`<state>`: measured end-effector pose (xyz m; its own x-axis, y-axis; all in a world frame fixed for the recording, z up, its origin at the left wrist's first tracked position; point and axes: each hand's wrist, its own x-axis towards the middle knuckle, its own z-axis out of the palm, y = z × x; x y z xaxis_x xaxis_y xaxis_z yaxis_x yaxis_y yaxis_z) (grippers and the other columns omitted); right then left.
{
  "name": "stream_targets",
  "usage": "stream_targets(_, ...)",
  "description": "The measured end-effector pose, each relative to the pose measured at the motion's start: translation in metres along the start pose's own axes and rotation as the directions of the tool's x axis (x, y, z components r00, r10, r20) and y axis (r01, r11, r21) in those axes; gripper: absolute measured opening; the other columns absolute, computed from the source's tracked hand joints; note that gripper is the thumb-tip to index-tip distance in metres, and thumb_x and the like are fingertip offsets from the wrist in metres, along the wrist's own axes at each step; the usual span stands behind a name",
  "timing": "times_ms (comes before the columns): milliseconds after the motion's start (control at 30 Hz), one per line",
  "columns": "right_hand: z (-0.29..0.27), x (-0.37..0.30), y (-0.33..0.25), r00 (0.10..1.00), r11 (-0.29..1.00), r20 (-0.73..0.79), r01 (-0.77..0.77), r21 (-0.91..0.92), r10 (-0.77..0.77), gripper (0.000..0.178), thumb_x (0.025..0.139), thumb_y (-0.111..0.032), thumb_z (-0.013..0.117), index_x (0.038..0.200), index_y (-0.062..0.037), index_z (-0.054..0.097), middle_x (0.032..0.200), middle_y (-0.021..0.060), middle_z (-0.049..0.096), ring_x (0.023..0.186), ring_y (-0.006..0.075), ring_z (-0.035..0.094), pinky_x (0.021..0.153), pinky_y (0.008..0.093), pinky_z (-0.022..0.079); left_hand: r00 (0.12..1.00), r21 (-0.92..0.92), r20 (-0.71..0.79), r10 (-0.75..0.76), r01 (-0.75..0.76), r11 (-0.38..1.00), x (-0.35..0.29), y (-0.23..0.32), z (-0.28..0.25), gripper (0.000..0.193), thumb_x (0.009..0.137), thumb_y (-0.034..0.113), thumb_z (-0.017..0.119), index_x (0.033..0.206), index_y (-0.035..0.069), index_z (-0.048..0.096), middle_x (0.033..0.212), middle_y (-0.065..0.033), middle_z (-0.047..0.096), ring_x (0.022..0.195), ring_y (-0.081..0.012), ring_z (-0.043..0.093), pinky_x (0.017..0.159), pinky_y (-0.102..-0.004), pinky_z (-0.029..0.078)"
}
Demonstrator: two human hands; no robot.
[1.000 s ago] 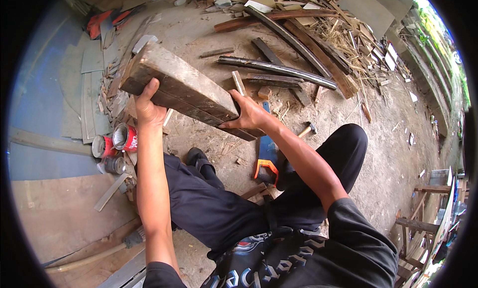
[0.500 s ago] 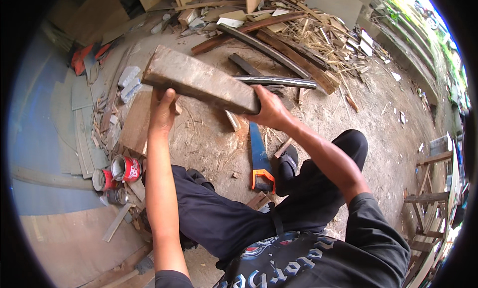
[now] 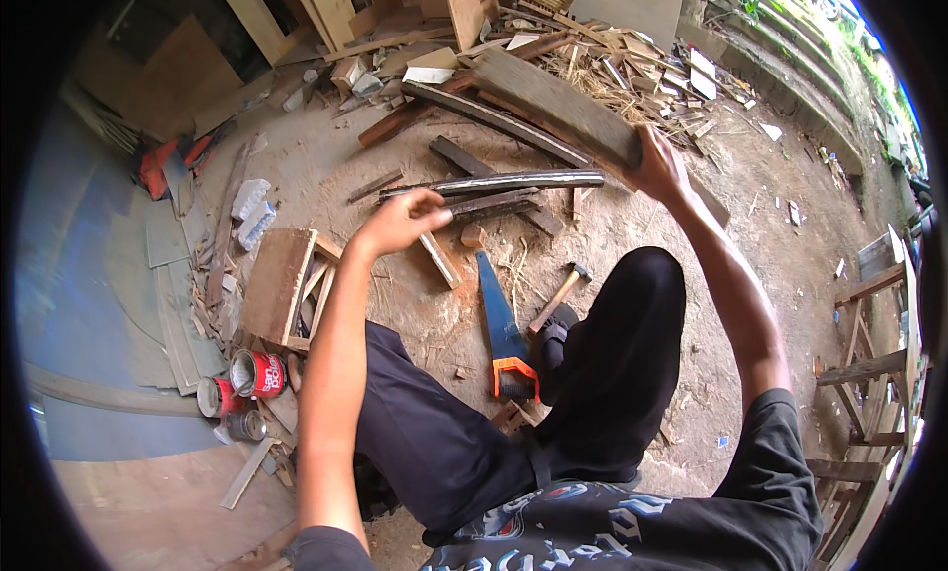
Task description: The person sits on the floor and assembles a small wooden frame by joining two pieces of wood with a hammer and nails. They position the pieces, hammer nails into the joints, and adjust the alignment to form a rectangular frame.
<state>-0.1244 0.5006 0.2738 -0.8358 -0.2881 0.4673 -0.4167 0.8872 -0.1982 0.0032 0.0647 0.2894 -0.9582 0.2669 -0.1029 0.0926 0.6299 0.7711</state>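
Observation:
My right hand (image 3: 660, 168) grips the near right end of a thick, weathered wooden beam (image 3: 558, 107). The beam slants away to the far left, over the pile of timber. My left hand (image 3: 403, 221) is off the beam and holds nothing, its fingers apart and loosely bent. Just beyond that hand, dark narrow strips (image 3: 494, 183) of wood lie on the ground. A handsaw (image 3: 500, 309) with a blue blade and orange handle lies between my feet. Beside it, a hammer (image 3: 559, 297) with a wooden handle rests against my right shoe.
A wooden box (image 3: 278, 285) stands left of my left forearm, with red paint cans (image 3: 259, 374) nearer me. Scrap wood and straw (image 3: 632, 68) are heaped at the far side. A wooden rack (image 3: 864, 369) stands at the right, and panels (image 3: 326, 13) lean at the back.
The beam has moved away and to the right. My left hand has let go and dropped nearer, while my right hand still grips its end. The hammer and box now show more fully.

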Motion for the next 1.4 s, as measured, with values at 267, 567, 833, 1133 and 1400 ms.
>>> stream_targets(267, 0.104, -0.160, 0.076, 0.819, 0.846, 0.271, -0.533, 0.031, 0.506, 0.050, 0.080, -0.015, 0.074, 0.119, 0.0024, 0.049, 0.105, 0.0283, 0.064, 0.101, 0.0464, 0.064, 0.088, 0.0517, 0.052, 0.963, 0.429, 0.244, -0.118, 0.002, 0.903, 0.024, 0.066, 0.010, 0.054, 0.090, 0.043, 0.071, 0.126, 0.004, 0.063, 0.118, -0.0184, 0.070, 0.113, -0.0326, 0.065, 0.096, -0.0420, 0.051)
stream_targets(567, 0.217, -0.276, 0.066, 0.563, 0.599, 0.250, -0.796, -0.092, 0.788, 0.054, 0.079, -0.023, 0.063, 0.124, 0.0043, 0.046, 0.117, 0.0309, 0.062, 0.109, 0.0477, 0.061, 0.094, 0.0515, 0.049, 0.944, 0.390, 0.314, -0.104, -0.029, 0.921, 0.112, 0.018, 0.039, 0.051, 0.092, 0.042, 0.071, 0.125, 0.005, 0.063, 0.113, -0.0150, 0.071, 0.108, -0.0295, 0.067, 0.094, -0.0408, 0.051)
stream_targets(833, 0.230, -0.257, 0.036, 0.527, 0.624, 0.350, -0.727, -0.285, 0.774, 0.100, 0.076, -0.035, 0.085, 0.151, -0.0012, 0.027, 0.151, 0.0290, 0.036, 0.139, 0.0435, 0.039, 0.108, 0.0543, 0.040, 0.955, -0.013, 0.290, -0.063, 0.069, 0.998, 0.137, -0.009, 0.005, 0.053, 0.094, 0.037, 0.072, 0.130, 0.001, 0.059, 0.109, -0.0100, 0.071, 0.102, -0.0153, 0.064, 0.092, -0.0298, 0.050)
stream_targets(1133, 0.271, -0.074, 0.020, 0.960, 0.964, 0.184, -0.234, 0.125, 0.209, 0.086, 0.081, -0.029, 0.080, 0.149, -0.0036, 0.034, 0.148, 0.0244, 0.040, 0.137, 0.0407, 0.041, 0.112, 0.0495, 0.035, 0.974, 0.286, 0.152, -0.170, 0.121, 0.950, 0.138, -0.109, -0.009, 0.050, 0.090, 0.037, 0.074, 0.124, 0.001, 0.064, 0.109, -0.0152, 0.072, 0.100, -0.0252, 0.069, 0.090, -0.0371, 0.054)
stream_targets(1400, 0.353, 0.018, -0.028, 0.803, 0.892, 0.403, 0.445, 0.086, -0.439, 0.083, 0.076, -0.038, 0.082, 0.141, -0.0015, 0.044, 0.136, 0.0172, 0.051, 0.133, 0.0318, 0.046, 0.111, 0.0447, 0.035, 0.905, 0.278, 0.177, -0.386, 0.330, 0.902, 0.130, -0.215, 0.087, 0.044, 0.094, 0.036, 0.068, 0.129, 0.010, 0.063, 0.130, -0.0139, 0.066, 0.120, -0.0287, 0.063, 0.103, -0.0438, 0.049)
